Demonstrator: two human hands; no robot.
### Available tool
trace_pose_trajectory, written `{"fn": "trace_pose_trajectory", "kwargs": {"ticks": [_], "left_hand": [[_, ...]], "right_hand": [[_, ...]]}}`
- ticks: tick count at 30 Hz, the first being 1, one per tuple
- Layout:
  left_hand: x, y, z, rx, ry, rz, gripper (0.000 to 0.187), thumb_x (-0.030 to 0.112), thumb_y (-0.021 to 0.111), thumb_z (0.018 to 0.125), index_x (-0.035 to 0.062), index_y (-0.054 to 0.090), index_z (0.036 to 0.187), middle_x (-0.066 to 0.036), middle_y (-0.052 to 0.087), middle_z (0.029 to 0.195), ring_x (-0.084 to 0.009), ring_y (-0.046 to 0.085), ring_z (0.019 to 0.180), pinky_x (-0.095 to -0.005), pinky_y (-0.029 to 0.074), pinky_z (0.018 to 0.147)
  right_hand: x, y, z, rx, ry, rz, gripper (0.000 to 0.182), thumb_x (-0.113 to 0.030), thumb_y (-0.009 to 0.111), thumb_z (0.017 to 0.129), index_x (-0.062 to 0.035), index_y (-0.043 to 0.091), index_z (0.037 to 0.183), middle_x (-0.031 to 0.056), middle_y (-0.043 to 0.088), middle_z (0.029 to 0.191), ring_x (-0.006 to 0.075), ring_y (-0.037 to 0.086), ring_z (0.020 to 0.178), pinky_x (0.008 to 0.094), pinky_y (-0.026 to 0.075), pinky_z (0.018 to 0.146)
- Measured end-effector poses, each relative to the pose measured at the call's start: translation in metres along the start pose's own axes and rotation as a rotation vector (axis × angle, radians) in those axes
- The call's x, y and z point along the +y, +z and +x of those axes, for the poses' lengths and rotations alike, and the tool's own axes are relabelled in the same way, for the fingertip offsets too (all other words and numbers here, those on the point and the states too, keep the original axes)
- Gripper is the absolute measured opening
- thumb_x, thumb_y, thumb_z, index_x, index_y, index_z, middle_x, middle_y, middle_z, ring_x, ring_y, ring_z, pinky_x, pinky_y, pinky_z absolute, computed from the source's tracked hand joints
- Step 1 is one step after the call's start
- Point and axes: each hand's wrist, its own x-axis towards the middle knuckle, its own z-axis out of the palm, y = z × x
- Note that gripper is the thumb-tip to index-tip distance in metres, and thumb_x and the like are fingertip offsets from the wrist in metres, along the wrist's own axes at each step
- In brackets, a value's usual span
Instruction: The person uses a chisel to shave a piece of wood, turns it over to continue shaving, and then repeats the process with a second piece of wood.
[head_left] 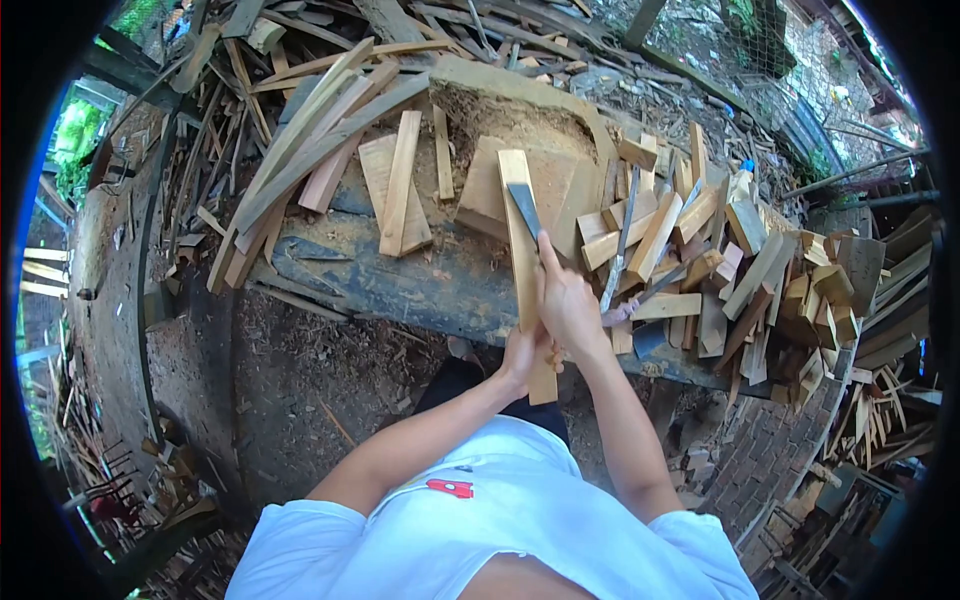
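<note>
A long narrow wooden slat (pixel 519 215) stands tilted on a big worn log block (pixel 440 285), its far end resting on the block's top. My left hand (pixel 522 357) grips the slat near its lower end. My right hand (pixel 566 300) holds a flat metal blade (pixel 524 207) with the index finger stretched along it, the blade lying against the slat's upper face.
Short cut wood pieces (pixel 760 280) are heaped to the right of the block, with another blade (pixel 620 250) lying among them. Flat boards (pixel 398 185) lie on the block's left part. Long offcuts (pixel 300 140) pile up behind. Dirt ground (pixel 310 370) lies below.
</note>
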Motion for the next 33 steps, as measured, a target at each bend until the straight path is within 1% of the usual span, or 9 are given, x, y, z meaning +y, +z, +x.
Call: {"fn": "trace_pose_trajectory", "kwargs": {"ticks": [3, 6, 9, 14, 16, 19, 21, 27, 33], "left_hand": [[0.003, 0.005, -0.001, 0.059, 0.023, 0.063, 0.037, 0.044, 0.05, 0.098, 0.007, 0.047, 0.098, -0.006, 0.052, 0.074, -0.0174, 0.055, 0.057, -0.0333, 0.05, 0.054], [0.009, 0.017, -0.006, 0.122, 0.0, 0.027, 0.037, 0.043, 0.049, 0.098, 0.0066, 0.048, 0.095, -0.007, 0.052, 0.073, -0.0179, 0.055, 0.056, -0.033, 0.05, 0.053], [0.005, 0.011, -0.005, 0.043, -0.026, 0.005, 0.033, 0.04, 0.051, 0.098, 0.0078, 0.047, 0.101, -0.007, 0.051, 0.072, -0.0177, 0.055, 0.057, -0.0321, 0.049, 0.053], [-0.001, 0.011, -0.01, 0.081, -0.028, -0.009, 0.033, 0.039, 0.052, 0.097, 0.0083, 0.047, 0.106, -0.007, 0.051, 0.072, -0.0179, 0.055, 0.057, -0.0324, 0.049, 0.052], [0.002, 0.015, -0.008, 0.101, -0.017, -0.003, 0.033, 0.039, 0.052, 0.097, 0.008, 0.047, 0.108, -0.007, 0.051, 0.072, -0.018, 0.054, 0.057, -0.0329, 0.049, 0.052], [0.002, 0.016, -0.005, 0.096, -0.034, 0.021, 0.034, 0.038, 0.052, 0.096, 0.0091, 0.047, 0.114, -0.007, 0.051, 0.072, -0.0182, 0.054, 0.057, -0.0337, 0.049, 0.053], [-0.001, 0.008, -0.003, 0.086, -0.063, -0.031, 0.034, 0.036, 0.051, 0.097, 0.0112, 0.047, 0.119, -0.006, 0.05, 0.072, -0.0182, 0.054, 0.057, -0.034, 0.049, 0.053], [0.001, 0.016, -0.008, 0.118, -0.041, -0.01, 0.033, 0.037, 0.052, 0.097, 0.0103, 0.047, 0.116, -0.006, 0.049, 0.072, -0.0177, 0.053, 0.056, -0.0336, 0.049, 0.053], [-0.001, 0.013, -0.005, 0.118, -0.054, -0.008, 0.031, 0.036, 0.052, 0.098, 0.0116, 0.047, 0.116, -0.007, 0.049, 0.072, -0.0176, 0.053, 0.055, -0.034, 0.048, 0.052]], "right_hand": [[-0.007, 0.005, 0.041, 0.04, 0.019, 0.003, 0.052, -0.029, 0.045, 0.098, -0.0171, 0.035, 0.147, 0.0275, 0.067, 0.082, 0.0469, 0.066, 0.077, 0.056, 0.053, 0.072], [-0.009, 0.006, 0.047, 0.056, 0.009, -0.016, 0.052, -0.029, 0.045, 0.098, -0.0172, 0.034, 0.148, 0.0275, 0.066, 0.08, 0.0466, 0.066, 0.076, 0.0554, 0.053, 0.071], [0.0, 0.003, 0.013, 0.059, 0.004, -0.03, 0.051, -0.028, 0.045, 0.098, -0.0168, 0.036, 0.147, 0.0272, 0.067, 0.081, 0.0461, 0.066, 0.076, 0.0553, 0.053, 0.07], [-0.003, -0.008, 0.033, 0.003, 0.03, -0.013, 0.051, -0.028, 0.046, 0.098, -0.0146, 0.039, 0.146, 0.0277, 0.066, 0.079, 0.0468, 0.066, 0.076, 0.0551, 0.053, 0.07], [-0.001, -0.003, 0.048, 0.023, 0.012, -0.003, 0.05, -0.025, 0.042, 0.099, -0.0117, 0.036, 0.146, 0.0296, 0.065, 0.082, 0.0476, 0.064, 0.079, 0.0562, 0.049, 0.073], [0.007, -0.003, 0.024, 0.043, -0.029, 0.039, 0.051, -0.026, 0.047, 0.097, -0.0126, 0.038, 0.146, 0.0288, 0.066, 0.078, 0.0467, 0.066, 0.077, 0.0556, 0.052, 0.071], [0.0, -0.014, 0.012, 0.009, -0.006, 0.024, 0.051, -0.026, 0.045, 0.098, -0.0108, 0.037, 0.146, 0.0301, 0.065, 0.079, 0.0477, 0.065, 0.078, 0.0554, 0.05, 0.073], [0.001, -0.009, 0.057, 0.008, 0.005, 0.086, 0.051, -0.026, 0.042, 0.098, -0.0092, 0.036, 0.146, 0.0325, 0.063, 0.08, 0.0494, 0.063, 0.081, 0.0553, 0.048, 0.076], [0.002, -0.015, 0.014, 0.018, -0.018, 0.035, 0.048, -0.026, 0.044, 0.097, -0.0093, 0.041, 0.143, 0.0309, 0.065, 0.077, 0.0494, 0.064, 0.076, 0.057, 0.051, 0.072]]}}
